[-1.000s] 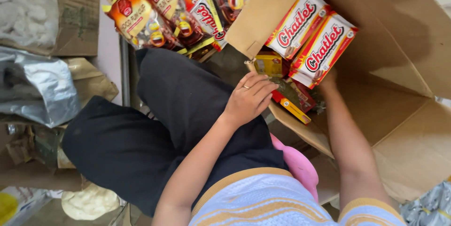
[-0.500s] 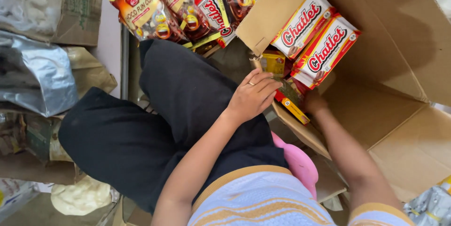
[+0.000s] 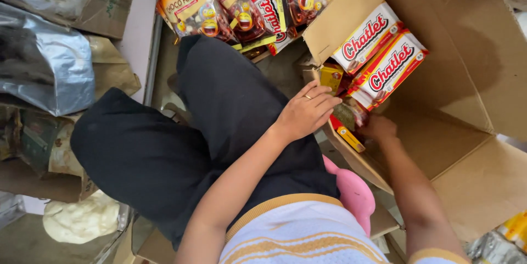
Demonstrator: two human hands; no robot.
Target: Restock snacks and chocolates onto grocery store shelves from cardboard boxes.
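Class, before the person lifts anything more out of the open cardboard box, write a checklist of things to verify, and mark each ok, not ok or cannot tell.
1. Cardboard box flaps open: ok.
2. Left hand free, resting on the box edge: ok.
3. Right hand inside the box, at the packs: ok.
4. Right hand's grip on a pack: cannot tell, fingers hidden.
5. Two red-and-white cartons leaning on the box wall, stable: cannot tell.
6. Small yellow packs within reach of the left hand: ok.

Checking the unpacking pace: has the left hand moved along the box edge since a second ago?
No. The left hand stays on the cardboard box rim beside the red-and-white packs; only the camera shifted slightly.
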